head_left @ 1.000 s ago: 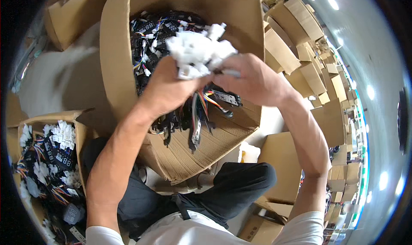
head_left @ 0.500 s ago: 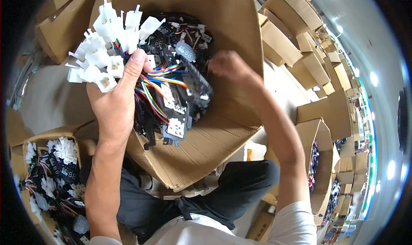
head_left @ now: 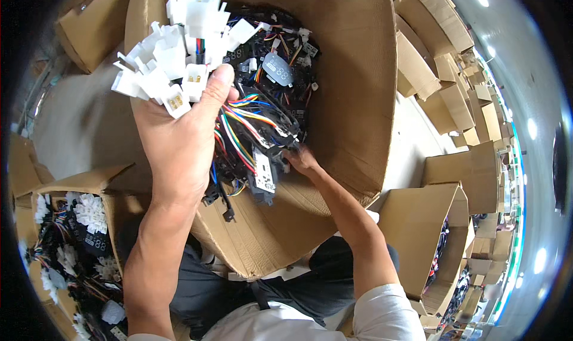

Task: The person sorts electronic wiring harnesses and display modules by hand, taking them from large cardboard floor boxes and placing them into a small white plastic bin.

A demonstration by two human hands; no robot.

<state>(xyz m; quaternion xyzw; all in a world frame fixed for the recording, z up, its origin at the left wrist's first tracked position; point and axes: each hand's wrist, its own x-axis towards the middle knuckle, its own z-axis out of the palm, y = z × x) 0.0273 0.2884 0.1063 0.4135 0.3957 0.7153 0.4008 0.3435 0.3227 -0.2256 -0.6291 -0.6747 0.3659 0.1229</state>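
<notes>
My left hand is closed round a bundle of wired display modules, gripping it just below a fan of white plastic plug connectors. Coloured wires run from under the thumb to the black modules, which hang over the carton; one shows a white-labelled face. My right hand is at the right side of these hanging parts, its fingers curled against their dark ends; what lies between them is hidden. Inside the large cardboard carton more modules are piled, among them a grey rounded display.
At lower left stands an open carton filled with similar modules and white connectors. Another open carton holding wired parts is on the right. Rows of cardboard boxes line the right side. The large carton's near flap reaches over my knees.
My right hand has come down and toward me from the carton's right wall to the hanging modules. My left hand keeps the bundle, now slightly further right in view.
</notes>
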